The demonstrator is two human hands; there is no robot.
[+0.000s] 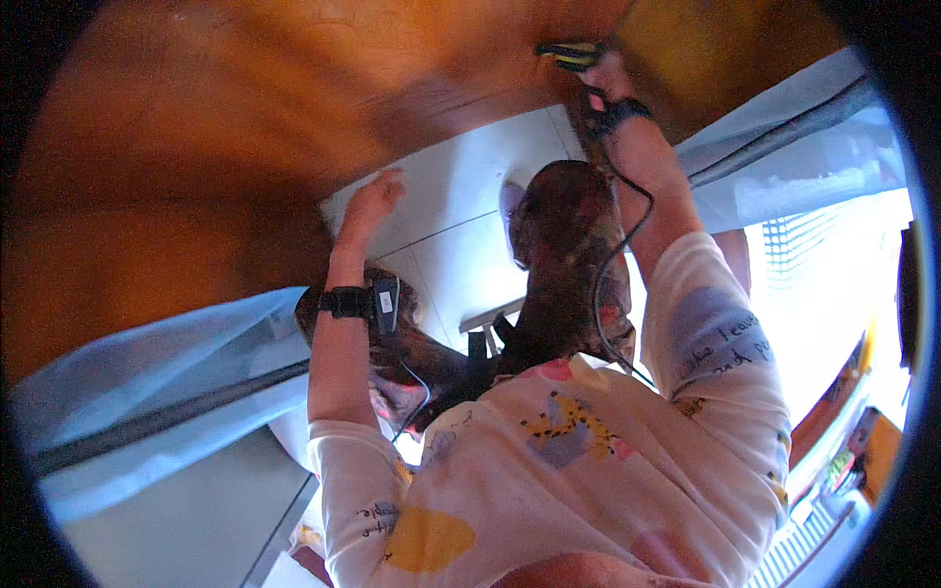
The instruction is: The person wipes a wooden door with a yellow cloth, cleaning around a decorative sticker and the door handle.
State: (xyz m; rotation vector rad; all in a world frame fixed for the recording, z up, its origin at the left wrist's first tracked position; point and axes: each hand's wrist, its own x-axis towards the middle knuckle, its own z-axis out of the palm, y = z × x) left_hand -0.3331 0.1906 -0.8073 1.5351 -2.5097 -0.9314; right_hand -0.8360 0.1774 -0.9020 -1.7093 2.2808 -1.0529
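My right hand [609, 75] reaches forward at the upper right, its fingers around a black and yellow-green object [577, 54], perhaps a hand tool; it is too blurred to name exactly. That object lies close against a brown wooden surface [294, 81]. My left hand [373, 204] hangs with curled fingers at the near edge of the wood, over pale floor tiles [448, 242]. Nothing shows in its fingers. Each wrist wears a black strap, the left one [344, 302] carrying a small dark box [385, 305].
A dark cable [621, 246] runs down from my right wrist. Bluish translucent sheeting [169, 345] with a dark strip [176, 419] spans the left side, and similar sheeting [801, 158] the right. My legs [562, 242] in dark patterned trousers are below. Bright light enters at right.
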